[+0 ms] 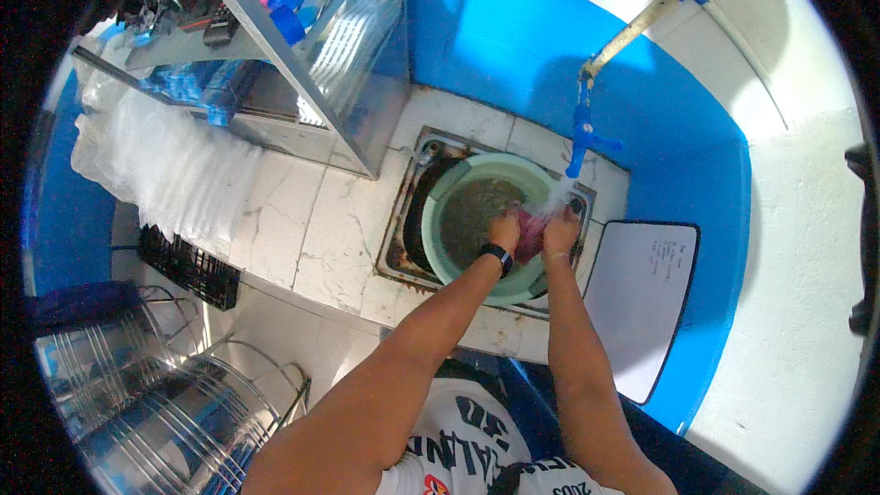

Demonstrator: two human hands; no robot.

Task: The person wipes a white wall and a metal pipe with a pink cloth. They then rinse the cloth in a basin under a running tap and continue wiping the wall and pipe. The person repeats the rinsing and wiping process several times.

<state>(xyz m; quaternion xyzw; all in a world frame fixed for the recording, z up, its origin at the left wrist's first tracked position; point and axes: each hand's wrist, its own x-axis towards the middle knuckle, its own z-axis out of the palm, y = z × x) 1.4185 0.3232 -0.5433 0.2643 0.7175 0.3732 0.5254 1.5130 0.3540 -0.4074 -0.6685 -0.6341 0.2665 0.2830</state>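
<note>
A pale green round basin [433,236] sits in a stained metal sink [396,257], with murky water inside it. Over the basin's right half, my left hand [503,229] and my right hand [561,231] grip a wet dark pink cloth [530,238] between them. Both hands have their fingers closed, partly hidden by the cloth and the splash. From the blue tap [581,137] above, a white stream of water [556,198] falls onto the cloth and beside my right hand. A dark band is on my left wrist.
White tiled counter [284,215] surrounds the sink. Left of it stands a metal-framed glass cabinet [362,119] with packed goods. Clear plastic wrapping [174,174] hangs over the counter edge, above a black crate [188,266]. A whiteboard [642,293] leans at the right. Metal-wire racks [183,412] stand lower left.
</note>
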